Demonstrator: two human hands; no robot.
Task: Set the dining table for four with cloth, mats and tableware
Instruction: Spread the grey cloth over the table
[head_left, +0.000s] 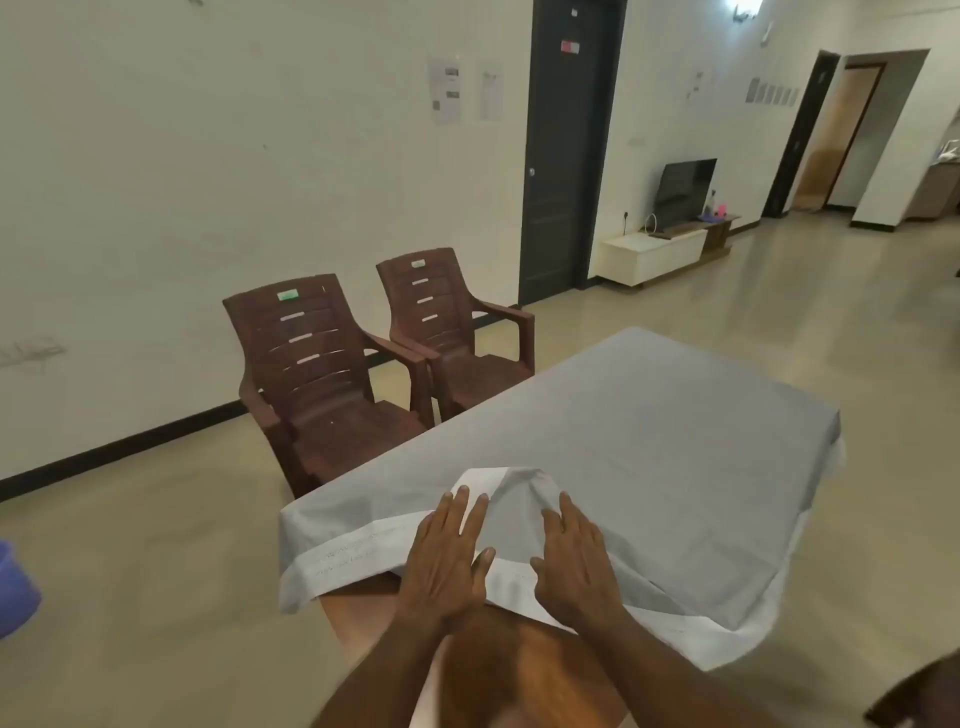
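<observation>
A grey tablecloth (649, 441) with a white border covers most of the wooden dining table (524, 670). Its near edge is folded back, showing a white flap in front of my fingers. Bare wood shows at the near end, between my forearms. My left hand (447, 556) lies flat on the cloth's near white border with fingers straight. My right hand (574, 564) lies flat beside it, fingers spread on the cloth. No mats or tableware are in view.
Two brown plastic armchairs (332, 374) stand at the table's left side, near the wall. A purple bucket (13, 587) sits at the far left edge on the floor. A dark door, a TV on a low cabinet (654, 254) and open tiled floor lie beyond.
</observation>
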